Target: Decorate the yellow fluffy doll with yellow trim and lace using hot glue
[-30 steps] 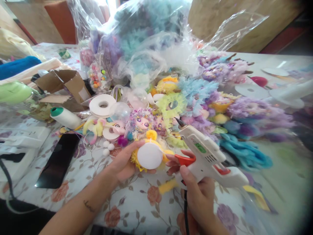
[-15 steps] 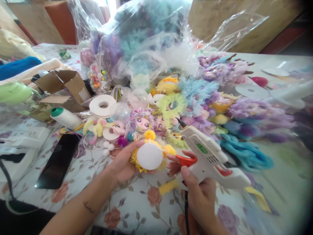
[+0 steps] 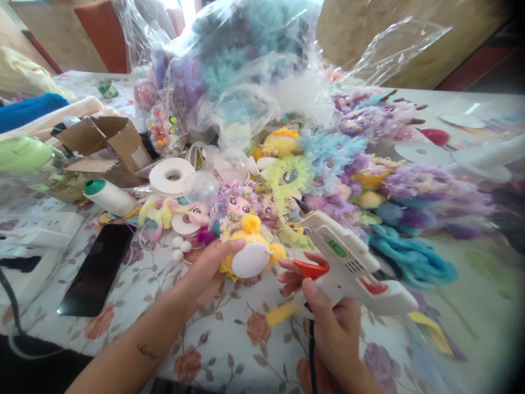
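Note:
My left hand (image 3: 209, 268) grips a yellow fluffy doll piece (image 3: 251, 259) by its left edge, thumb on top. A white round disc covers the side facing me, and yellow pompoms stick out at its top and right. My right hand (image 3: 328, 312) is wrapped round a white hot glue gun (image 3: 342, 254), with fingers at its orange trigger. The gun's dark nozzle points up and left, apart from the yellow piece. Just beyond the piece lies a doll head (image 3: 239, 206) with purple curls and large eyes. A yellow strip (image 3: 280, 313) lies below the gun.
A black phone (image 3: 96, 271), a thread cone (image 3: 110, 198) and a white ribbon spool (image 3: 172, 176) lie on the left. Behind them stands an open cardboard box (image 3: 109, 145). Fluffy trims and doll heads crowd the right, with a big plastic bag (image 3: 254, 65) at the back.
The yellow piece has tilted in my left hand, so its white disc looks flatter, and it has shifted slightly up and left. The glue gun has hardly moved.

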`<act>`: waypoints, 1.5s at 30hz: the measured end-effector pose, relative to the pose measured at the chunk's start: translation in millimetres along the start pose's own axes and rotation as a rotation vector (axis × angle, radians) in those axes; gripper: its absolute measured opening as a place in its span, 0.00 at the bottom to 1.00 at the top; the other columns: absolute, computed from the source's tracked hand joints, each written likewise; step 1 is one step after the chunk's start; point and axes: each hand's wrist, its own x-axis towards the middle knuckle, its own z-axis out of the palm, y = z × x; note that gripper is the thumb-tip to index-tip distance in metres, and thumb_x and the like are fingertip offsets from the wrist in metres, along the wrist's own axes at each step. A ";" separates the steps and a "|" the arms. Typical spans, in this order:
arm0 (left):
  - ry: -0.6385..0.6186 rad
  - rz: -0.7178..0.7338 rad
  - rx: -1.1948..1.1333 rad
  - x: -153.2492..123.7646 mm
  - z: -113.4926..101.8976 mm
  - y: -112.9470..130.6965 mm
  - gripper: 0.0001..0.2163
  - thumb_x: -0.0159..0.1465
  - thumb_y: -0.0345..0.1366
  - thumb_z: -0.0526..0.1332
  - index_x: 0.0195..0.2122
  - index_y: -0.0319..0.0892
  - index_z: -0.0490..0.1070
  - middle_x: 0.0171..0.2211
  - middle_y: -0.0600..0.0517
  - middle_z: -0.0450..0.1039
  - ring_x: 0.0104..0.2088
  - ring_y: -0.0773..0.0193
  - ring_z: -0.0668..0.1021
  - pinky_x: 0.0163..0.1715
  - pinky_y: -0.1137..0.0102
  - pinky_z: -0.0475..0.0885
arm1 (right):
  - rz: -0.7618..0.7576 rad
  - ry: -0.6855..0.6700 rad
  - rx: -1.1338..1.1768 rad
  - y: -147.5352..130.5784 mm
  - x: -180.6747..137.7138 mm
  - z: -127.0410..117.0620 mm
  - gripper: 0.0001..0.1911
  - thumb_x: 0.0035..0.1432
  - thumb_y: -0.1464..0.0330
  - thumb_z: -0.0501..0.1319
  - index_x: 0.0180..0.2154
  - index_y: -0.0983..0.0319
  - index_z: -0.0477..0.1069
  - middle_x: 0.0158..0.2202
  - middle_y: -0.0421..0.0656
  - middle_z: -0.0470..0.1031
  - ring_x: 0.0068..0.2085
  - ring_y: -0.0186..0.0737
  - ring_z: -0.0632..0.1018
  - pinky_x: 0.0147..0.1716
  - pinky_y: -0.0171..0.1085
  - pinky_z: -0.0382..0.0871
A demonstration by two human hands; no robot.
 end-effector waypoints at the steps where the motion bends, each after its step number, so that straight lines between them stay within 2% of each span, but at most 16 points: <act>1: -0.004 -0.003 0.004 0.0 0.5 0.2 0.10 0.58 0.36 0.68 0.37 0.35 0.79 0.32 0.46 0.81 0.30 0.63 0.80 0.30 0.76 0.77 | -0.001 0.006 0.001 -0.7 0.1 0.0 0.13 0.64 0.61 0.62 0.47 0.59 0.74 0.38 0.45 0.82 0.32 0.41 0.80 0.33 0.39 0.76; 5: -0.030 -0.015 -0.008 1.3 -1.5 0.1 0.11 0.59 0.36 0.67 0.40 0.34 0.79 0.34 0.44 0.81 0.32 0.59 0.81 0.29 0.73 0.78 | 0.001 0.001 -0.008 -3.8 2.0 0.4 0.12 0.63 0.61 0.63 0.46 0.60 0.75 0.35 0.45 0.81 0.29 0.40 0.79 0.31 0.39 0.76; 9: -0.028 -0.136 -0.107 4.1 -6.2 2.4 0.14 0.64 0.37 0.62 0.49 0.37 0.76 0.37 0.43 0.80 0.33 0.55 0.81 0.28 0.66 0.80 | 0.038 -0.033 0.053 -8.3 1.9 3.2 0.12 0.63 0.62 0.62 0.46 0.60 0.74 0.30 0.42 0.80 0.23 0.37 0.76 0.26 0.37 0.74; 14: -0.009 -0.267 -0.227 6.0 -8.1 9.5 0.16 0.67 0.41 0.57 0.52 0.39 0.72 0.34 0.45 0.80 0.30 0.54 0.82 0.25 0.61 0.81 | 0.160 -0.004 0.082 -13.8 -1.4 6.3 0.14 0.65 0.61 0.60 0.48 0.60 0.71 0.23 0.38 0.74 0.18 0.34 0.70 0.11 0.31 0.59; 18: 0.003 -0.316 -0.263 5.7 -7.7 13.0 0.17 0.67 0.43 0.57 0.50 0.38 0.72 0.33 0.45 0.80 0.28 0.54 0.82 0.21 0.62 0.80 | 0.093 -0.032 0.095 -13.6 0.6 5.4 0.14 0.64 0.61 0.61 0.49 0.59 0.70 0.23 0.39 0.76 0.18 0.35 0.72 0.16 0.34 0.67; 25: 0.001 -0.374 -0.244 4.8 -6.7 16.0 0.17 0.67 0.46 0.56 0.49 0.38 0.73 0.31 0.45 0.80 0.25 0.53 0.81 0.15 0.63 0.77 | 0.030 -0.032 0.124 -15.9 3.2 6.7 0.10 0.65 0.61 0.60 0.43 0.59 0.72 0.21 0.39 0.76 0.18 0.36 0.72 0.17 0.34 0.65; 28: -0.002 -0.377 -0.248 5.1 -6.9 15.7 0.18 0.67 0.46 0.57 0.49 0.38 0.73 0.30 0.45 0.80 0.25 0.54 0.81 0.15 0.63 0.77 | 0.026 -0.036 0.128 -15.8 2.7 6.6 0.10 0.65 0.61 0.60 0.43 0.59 0.72 0.21 0.40 0.76 0.19 0.36 0.72 0.17 0.34 0.65; 34: -0.022 -0.371 -0.265 7.1 -9.3 12.9 0.19 0.65 0.45 0.59 0.52 0.37 0.72 0.32 0.44 0.80 0.26 0.53 0.81 0.17 0.63 0.77 | 0.050 -0.048 0.133 -10.7 0.0 2.5 0.13 0.66 0.62 0.59 0.50 0.58 0.69 0.24 0.39 0.77 0.20 0.36 0.72 0.19 0.35 0.67; 39: 0.015 -0.322 -0.234 7.6 -9.5 10.5 0.17 0.66 0.45 0.58 0.50 0.39 0.72 0.32 0.46 0.80 0.26 0.54 0.81 0.18 0.63 0.78 | 0.081 -0.049 0.108 -10.0 -0.9 2.1 0.11 0.66 0.61 0.59 0.47 0.59 0.71 0.23 0.39 0.76 0.20 0.36 0.72 0.18 0.35 0.66; 42: 0.004 -0.231 -0.204 8.2 -9.2 7.0 0.16 0.67 0.43 0.57 0.50 0.39 0.72 0.32 0.46 0.80 0.28 0.54 0.81 0.19 0.64 0.79 | 0.068 -0.044 0.099 -11.1 -0.7 2.9 0.13 0.66 0.61 0.59 0.49 0.59 0.70 0.24 0.39 0.77 0.20 0.37 0.72 0.21 0.37 0.69; 45: -0.019 -0.100 -0.162 7.8 -8.4 2.7 0.16 0.66 0.40 0.59 0.51 0.37 0.73 0.34 0.45 0.80 0.32 0.55 0.82 0.26 0.65 0.81 | 0.056 -0.042 0.100 -11.8 -0.1 3.4 0.14 0.66 0.61 0.59 0.50 0.59 0.69 0.24 0.40 0.77 0.20 0.37 0.72 0.21 0.38 0.70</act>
